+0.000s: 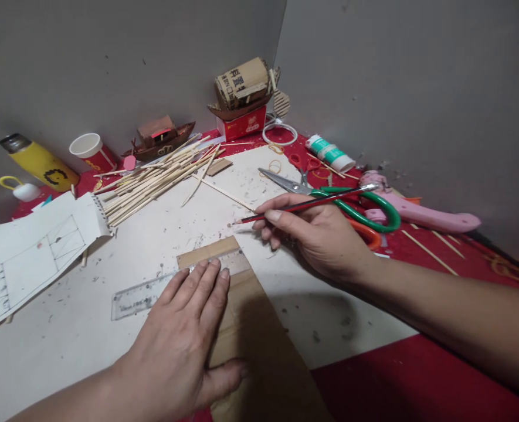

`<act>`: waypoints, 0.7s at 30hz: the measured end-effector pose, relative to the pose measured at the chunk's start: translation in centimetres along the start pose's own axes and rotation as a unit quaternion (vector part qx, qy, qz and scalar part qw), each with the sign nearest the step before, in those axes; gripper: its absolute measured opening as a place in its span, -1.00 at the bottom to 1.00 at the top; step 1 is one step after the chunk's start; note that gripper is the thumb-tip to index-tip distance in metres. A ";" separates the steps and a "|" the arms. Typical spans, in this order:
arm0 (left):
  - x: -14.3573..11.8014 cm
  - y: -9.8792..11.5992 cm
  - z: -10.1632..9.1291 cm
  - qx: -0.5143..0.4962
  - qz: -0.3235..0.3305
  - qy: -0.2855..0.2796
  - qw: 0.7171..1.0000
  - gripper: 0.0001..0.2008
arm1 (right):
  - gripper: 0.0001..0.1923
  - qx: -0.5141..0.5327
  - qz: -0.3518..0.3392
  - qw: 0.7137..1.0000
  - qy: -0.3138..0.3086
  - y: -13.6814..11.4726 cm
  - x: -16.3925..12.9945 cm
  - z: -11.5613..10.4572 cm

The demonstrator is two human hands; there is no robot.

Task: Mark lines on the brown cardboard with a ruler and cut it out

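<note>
My left hand [193, 331] lies flat with its fingers stretched out, pressing on a clear plastic ruler [131, 298]. The ruler lies crosswise over a brown cardboard strip [259, 346], near the strip's far end. Part of both is hidden under the hand. A red and black pencil [294, 206] is pinched in my right hand [325, 240], its tip pointing left above the white board, apart from the cardboard. Just behind the right hand lie large scissors with green handles [305, 189], partly covered by the hand and pencil.
Thin wooden sticks [153, 181] lie piled at the back. A sketchbook [30, 258] with line drawings is at left. Along the wall stand a yellow bottle [43, 164], a paper cup [92, 153] and two model boats [160, 140]. A pink glue gun [426, 212] lies at right.
</note>
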State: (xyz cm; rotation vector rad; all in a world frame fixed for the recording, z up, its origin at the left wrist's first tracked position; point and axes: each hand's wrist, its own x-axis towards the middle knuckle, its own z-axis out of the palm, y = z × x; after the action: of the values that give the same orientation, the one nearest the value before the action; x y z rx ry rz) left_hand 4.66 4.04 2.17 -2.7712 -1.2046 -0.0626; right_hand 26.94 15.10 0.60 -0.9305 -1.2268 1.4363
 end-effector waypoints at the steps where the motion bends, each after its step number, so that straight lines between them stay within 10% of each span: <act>1: 0.0 0.0 0.0 -0.003 -0.001 -0.001 1.000 0.00 | -0.79 -0.001 0.000 1.000 0.001 0.0 0.0 0.0; 21: 0.1 0.0 0.0 -0.015 0.001 -0.008 1.000 -0.03 | -0.83 -0.001 -0.002 1.000 -0.013 0.0 -0.2 0.0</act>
State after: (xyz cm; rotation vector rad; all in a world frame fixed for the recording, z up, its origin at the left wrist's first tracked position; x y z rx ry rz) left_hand 4.73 4.09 2.15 -2.8036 -1.2159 -0.0578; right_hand 26.95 14.86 0.61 -0.9136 -1.2497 1.4487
